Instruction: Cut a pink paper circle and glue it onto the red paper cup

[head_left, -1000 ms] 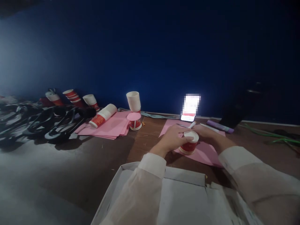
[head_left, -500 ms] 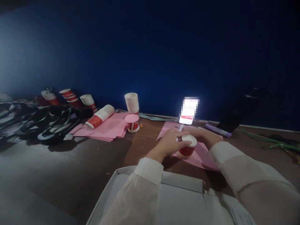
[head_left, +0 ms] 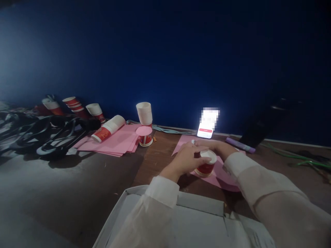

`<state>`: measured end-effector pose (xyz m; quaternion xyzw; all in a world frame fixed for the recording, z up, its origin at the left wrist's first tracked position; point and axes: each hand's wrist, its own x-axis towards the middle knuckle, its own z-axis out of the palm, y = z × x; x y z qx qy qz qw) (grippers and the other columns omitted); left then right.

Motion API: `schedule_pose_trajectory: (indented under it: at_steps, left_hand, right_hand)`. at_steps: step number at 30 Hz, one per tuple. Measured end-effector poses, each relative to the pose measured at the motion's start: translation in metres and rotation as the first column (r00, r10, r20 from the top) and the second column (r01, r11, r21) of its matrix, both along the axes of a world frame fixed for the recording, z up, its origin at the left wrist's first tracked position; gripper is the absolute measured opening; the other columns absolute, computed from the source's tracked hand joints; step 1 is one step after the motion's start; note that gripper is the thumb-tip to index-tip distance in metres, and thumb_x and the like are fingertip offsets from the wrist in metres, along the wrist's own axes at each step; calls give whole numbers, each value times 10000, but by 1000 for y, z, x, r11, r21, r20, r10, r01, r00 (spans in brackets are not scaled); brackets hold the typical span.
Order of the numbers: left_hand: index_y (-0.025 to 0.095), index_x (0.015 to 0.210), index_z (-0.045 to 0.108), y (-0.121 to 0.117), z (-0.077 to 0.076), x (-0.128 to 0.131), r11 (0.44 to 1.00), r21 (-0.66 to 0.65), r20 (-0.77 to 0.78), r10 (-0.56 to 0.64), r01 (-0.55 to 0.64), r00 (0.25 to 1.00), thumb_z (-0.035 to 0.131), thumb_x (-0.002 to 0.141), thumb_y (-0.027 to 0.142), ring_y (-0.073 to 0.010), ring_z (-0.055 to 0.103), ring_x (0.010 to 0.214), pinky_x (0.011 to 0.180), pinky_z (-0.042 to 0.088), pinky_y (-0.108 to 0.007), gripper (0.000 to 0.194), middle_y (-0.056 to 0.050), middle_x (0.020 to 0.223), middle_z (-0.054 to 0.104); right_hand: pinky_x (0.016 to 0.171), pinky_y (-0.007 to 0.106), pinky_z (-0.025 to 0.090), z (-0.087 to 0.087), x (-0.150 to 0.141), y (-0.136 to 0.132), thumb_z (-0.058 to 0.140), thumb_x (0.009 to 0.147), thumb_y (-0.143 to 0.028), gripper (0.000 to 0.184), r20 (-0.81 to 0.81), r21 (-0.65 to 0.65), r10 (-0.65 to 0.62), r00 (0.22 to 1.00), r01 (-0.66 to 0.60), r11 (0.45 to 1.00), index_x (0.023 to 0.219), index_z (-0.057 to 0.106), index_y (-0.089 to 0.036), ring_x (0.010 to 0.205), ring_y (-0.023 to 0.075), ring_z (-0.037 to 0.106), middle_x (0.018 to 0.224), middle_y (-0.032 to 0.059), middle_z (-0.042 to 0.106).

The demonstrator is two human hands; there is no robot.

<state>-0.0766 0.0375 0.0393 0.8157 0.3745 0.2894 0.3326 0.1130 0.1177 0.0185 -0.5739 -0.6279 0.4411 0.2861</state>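
A red and white paper cup (head_left: 205, 168) stands on a pink paper sheet (head_left: 219, 177), its white round end facing up; it looks upside down. My left hand (head_left: 186, 157) is curled around the cup's left side, with the thumb along the upper edge. Behind the cup, my right hand (head_left: 213, 146) reaches in from the right with bent fingers, mostly hidden by the left hand and cup. A small white tip (head_left: 193, 142) pokes out beyond the fingers; what it belongs to is hidden.
A lit phone (head_left: 205, 133) leans against the blue wall behind the hands. A purple marker (head_left: 240, 145) lies to the right. Leftward are a cup topped with a pink disc (head_left: 144, 131), pink sheets (head_left: 121, 141), stacked cups (head_left: 144, 113) and black straps (head_left: 62, 137). An open white box (head_left: 199, 203) sits in front.
The white stick that stood up near my fingers has dropped lower, so only a small tip shows, farther left. My left hand stays around the cup; the view has shifted slightly.
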Motion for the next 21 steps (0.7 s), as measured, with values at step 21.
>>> schedule_pose_trajectory:
  at_steps: [21]
  left_hand:
    - [314, 1281, 714, 2, -1, 2, 998, -46, -10, 31, -31, 999, 728, 804, 541, -297, 554, 1219, 1095, 429, -462, 529, -101, 1237, 633]
  right_hand:
    - [363, 180, 287, 42, 9, -40, 856, 710, -374, 301, -243, -37, -365, 899, 367, 929, 749, 639, -170, 431, 48, 389, 552, -51, 525]
